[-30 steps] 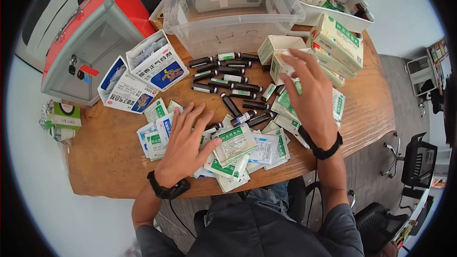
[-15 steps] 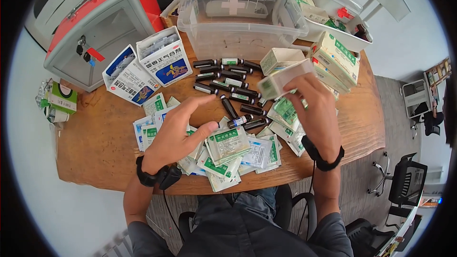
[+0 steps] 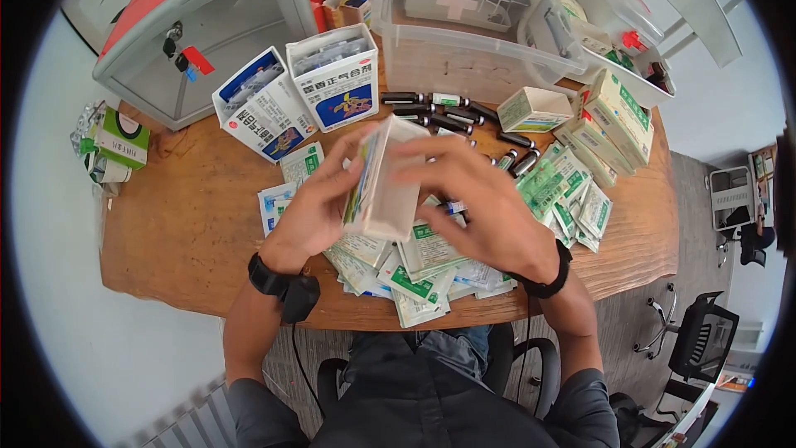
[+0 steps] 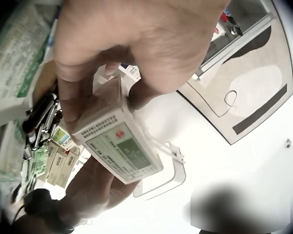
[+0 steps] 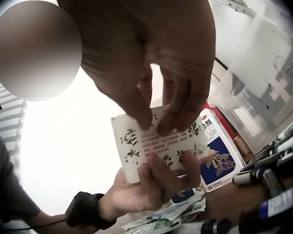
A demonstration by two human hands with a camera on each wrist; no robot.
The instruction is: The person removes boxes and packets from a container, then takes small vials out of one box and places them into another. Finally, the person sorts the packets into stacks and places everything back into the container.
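Over the middle of the table, my left hand (image 3: 308, 209) grips a small white medicine carton (image 3: 388, 209) between thumb and fingers. The carton is tilted; a printed green panel faces the left wrist camera and a plant-patterned face (image 5: 132, 168) shows in the right wrist view. My right hand (image 3: 497, 220), blurred in the head view, has its fingertips at the carton, its thumb held apart from the fingers. Below lie green-and-white sachets (image 3: 414, 282), and dark little bottles (image 3: 452, 120) lie behind the hands.
Two blue-and-white boxes (image 3: 344, 87) stand at the back left, near a red-grey cabinet (image 3: 232, 25). A clear plastic bin (image 3: 464, 54) is behind the bottles. An open carton (image 3: 535, 109) and stacked boxes (image 3: 613, 120) sit to the right.
My right hand took the white carton from the right and brought it to the middle. My left hand rose from the sachets and now grips it. The head view has shifted.
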